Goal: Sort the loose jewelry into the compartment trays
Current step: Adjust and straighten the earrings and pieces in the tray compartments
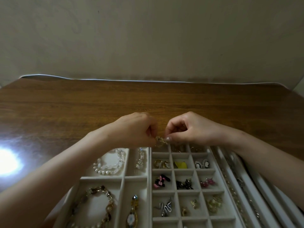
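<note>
My left hand (136, 129) and my right hand (189, 129) meet over the far edge of the trays and together pinch a small gold beaded piece of jewelry (160, 141) between their fingertips. Below it lies the middle tray (150, 178) of small square compartments, several holding earrings such as a yellow pair (181, 165), cameo studs (202, 164) and pink pieces (207, 182). The left tray (122, 178) has large compartments with a pearl necklace (108, 163), a brown beaded necklace (98, 203) and a gold pendant (133, 211).
A third tray (230, 178) with long narrow slots holding chains lies at the right, partly under my right forearm. The brown wooden table (98, 99) stretches to a pale wall. A bright light glare (6, 162) sits at the left edge.
</note>
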`<state>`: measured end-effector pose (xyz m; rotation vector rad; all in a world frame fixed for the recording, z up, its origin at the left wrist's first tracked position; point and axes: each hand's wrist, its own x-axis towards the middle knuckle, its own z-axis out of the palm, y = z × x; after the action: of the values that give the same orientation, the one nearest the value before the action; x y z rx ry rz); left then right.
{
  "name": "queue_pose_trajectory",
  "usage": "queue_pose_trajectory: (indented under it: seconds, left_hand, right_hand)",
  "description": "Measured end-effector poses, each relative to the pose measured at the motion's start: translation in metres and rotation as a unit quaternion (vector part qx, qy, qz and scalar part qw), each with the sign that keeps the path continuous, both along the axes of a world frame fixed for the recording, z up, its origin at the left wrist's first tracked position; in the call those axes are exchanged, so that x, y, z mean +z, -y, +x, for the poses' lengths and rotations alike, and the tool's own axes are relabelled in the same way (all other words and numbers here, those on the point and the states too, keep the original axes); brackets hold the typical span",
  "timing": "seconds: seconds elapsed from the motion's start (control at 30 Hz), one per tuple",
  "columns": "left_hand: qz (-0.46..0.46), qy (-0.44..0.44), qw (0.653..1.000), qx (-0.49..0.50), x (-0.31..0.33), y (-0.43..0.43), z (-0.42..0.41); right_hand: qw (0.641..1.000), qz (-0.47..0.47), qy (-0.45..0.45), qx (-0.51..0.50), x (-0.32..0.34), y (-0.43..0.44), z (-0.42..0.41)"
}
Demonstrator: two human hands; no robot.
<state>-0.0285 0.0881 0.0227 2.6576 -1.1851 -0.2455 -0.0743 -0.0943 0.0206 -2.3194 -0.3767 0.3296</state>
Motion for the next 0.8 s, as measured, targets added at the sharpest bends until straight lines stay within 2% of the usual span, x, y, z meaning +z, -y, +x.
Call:
queue_pose_trajectory:
  seconds: [0.13,0.27,0.47,0.67,0.8]
  left_hand:
    - [-0.025,-0.018,0.999,0.008,0.005,-0.002,0.001]
    - [-0.022,0.008,1.000,0.000,0.003,-0.001,0.000]
    - [-0.063,0.039,0.997,-0.023,0.005,-0.002,0.000]
    - [-0.150,0.014,0.988,0.014,0.006,0.001,-0.003]
    - [-0.172,-0.025,0.984,0.029,0.007,-0.001,-0.002]
  right_hand:
    - [0.999,0.029,-0.031,-0.015,0.002,0.003,0.001]
    - [0.996,0.041,-0.073,-0.014,0.004,0.003,0.000]
    - [0.980,0.133,-0.144,-0.020,0.010,0.005,-0.002]
    - [0.960,0.212,-0.178,-0.050,0.010,0.006,-0.002]
    - [0.950,0.250,-0.162,-0.093,0.008,0.004,-0.002]
